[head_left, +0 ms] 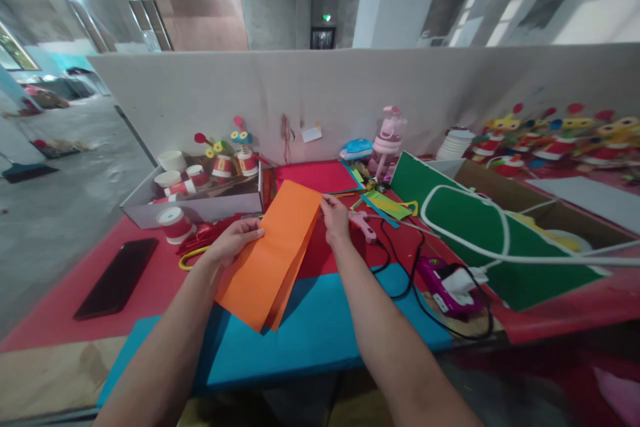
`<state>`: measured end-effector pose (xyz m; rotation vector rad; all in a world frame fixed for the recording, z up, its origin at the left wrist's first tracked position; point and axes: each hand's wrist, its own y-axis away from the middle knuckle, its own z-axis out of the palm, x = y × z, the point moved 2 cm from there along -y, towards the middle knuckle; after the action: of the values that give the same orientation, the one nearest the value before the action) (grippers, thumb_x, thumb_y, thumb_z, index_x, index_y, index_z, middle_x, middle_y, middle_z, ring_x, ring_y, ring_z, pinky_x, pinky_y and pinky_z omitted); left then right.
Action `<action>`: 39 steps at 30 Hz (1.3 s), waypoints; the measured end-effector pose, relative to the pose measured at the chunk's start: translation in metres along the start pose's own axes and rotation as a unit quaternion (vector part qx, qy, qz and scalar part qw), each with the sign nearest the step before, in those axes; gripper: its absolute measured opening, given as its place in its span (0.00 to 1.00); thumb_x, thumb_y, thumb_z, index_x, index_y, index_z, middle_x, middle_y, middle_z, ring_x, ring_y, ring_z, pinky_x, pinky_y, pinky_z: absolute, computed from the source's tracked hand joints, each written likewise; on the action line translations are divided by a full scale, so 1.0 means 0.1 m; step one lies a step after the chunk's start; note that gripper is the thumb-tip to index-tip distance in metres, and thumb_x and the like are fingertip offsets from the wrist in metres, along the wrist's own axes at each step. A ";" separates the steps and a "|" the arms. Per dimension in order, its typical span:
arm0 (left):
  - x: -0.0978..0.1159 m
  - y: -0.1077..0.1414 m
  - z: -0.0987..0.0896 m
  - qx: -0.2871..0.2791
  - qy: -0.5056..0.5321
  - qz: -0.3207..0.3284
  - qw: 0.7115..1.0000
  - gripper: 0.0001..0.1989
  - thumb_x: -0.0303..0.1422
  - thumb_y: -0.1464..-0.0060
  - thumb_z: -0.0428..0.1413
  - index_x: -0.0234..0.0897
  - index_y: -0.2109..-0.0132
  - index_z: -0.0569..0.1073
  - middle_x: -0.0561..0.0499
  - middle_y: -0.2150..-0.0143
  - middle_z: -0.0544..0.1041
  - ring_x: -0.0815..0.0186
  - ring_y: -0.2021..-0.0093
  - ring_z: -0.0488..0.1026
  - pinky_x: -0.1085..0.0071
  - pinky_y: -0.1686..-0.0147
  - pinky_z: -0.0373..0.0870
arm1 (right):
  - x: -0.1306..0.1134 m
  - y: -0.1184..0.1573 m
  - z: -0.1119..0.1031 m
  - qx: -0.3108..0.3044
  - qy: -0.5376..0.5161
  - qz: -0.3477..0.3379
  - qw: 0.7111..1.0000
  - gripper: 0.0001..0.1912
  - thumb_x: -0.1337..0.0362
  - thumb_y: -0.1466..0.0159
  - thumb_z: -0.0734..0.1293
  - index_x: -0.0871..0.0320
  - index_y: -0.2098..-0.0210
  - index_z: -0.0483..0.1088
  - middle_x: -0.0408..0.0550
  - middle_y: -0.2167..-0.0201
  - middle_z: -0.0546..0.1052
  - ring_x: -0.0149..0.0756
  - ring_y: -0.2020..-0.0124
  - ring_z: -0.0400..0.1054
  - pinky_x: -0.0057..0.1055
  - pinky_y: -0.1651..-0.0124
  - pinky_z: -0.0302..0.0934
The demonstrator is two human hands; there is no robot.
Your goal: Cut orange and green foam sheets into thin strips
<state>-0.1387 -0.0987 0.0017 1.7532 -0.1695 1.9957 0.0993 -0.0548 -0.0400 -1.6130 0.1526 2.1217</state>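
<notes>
A folded sheet of orange paper (273, 247) is held tilted above the table, its lower edges slightly apart. My left hand (235, 240) is closed on its left edge, the thumb lying on top. At its upper right corner, my right hand (334, 217) pinches the paper. Beneath lies a large blue sheet (235, 360) along the table's front edge. Yellow-handled scissors (193, 257) rest just left of the orange paper, partly hidden by my left hand. A pink glue gun (364, 225) lies right of my right hand.
A black phone (117, 278) and a paper cup (175, 225) are at the left, before a box (200, 209) of cups and figures. At the right are a green board (465, 233), white cable, purple power strip (445, 290) and black cords. A low partition (225, 93) stands behind.
</notes>
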 end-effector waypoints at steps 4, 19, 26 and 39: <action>0.00 -0.01 -0.02 0.006 -0.001 -0.003 1.000 0.18 0.38 0.61 0.71 0.34 0.66 0.75 0.48 0.69 0.82 0.63 0.70 0.80 0.71 0.69 0.77 | -0.10 0.04 -0.04 0.008 0.160 -0.126 0.979 0.14 0.56 0.42 0.61 0.58 0.66 0.74 0.48 0.70 0.78 0.39 0.68 0.70 0.32 0.63 0.63; 0.06 0.01 -0.12 0.059 0.041 0.095 0.993 0.16 0.36 0.57 0.70 0.35 0.62 0.75 0.49 0.68 0.82 0.64 0.70 0.80 0.72 0.68 0.77 | -0.07 0.23 0.13 -0.191 -0.071 0.214 0.955 0.24 0.41 0.45 0.71 0.58 0.69 0.73 0.44 0.76 0.76 0.29 0.80 0.66 0.25 0.76 0.62; 0.08 -0.04 -0.23 0.062 0.066 0.130 0.987 0.15 0.35 0.55 0.68 0.35 0.60 0.76 0.48 0.65 0.82 0.64 0.67 0.80 0.71 0.66 0.77 | -0.08 0.48 0.29 -0.345 -0.014 0.203 0.916 0.18 0.52 0.48 0.75 0.60 0.70 0.72 0.37 0.83 0.72 0.20 0.88 0.54 0.18 0.87 0.44; 0.31 0.01 -0.61 0.276 0.199 0.318 0.885 0.09 0.29 0.54 0.66 0.38 0.66 0.73 0.57 0.70 0.80 0.72 0.71 0.77 0.80 0.72 0.71 | -0.05 0.15 0.18 -0.075 -0.034 0.027 0.996 0.17 0.54 0.45 0.73 0.54 0.67 0.63 0.31 0.86 0.67 0.27 0.86 0.63 0.23 0.83 0.62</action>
<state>-0.1964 -0.0674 0.0210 1.6713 -0.0339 3.0917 0.0784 -0.0632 -0.0327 -1.6333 0.0153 2.2734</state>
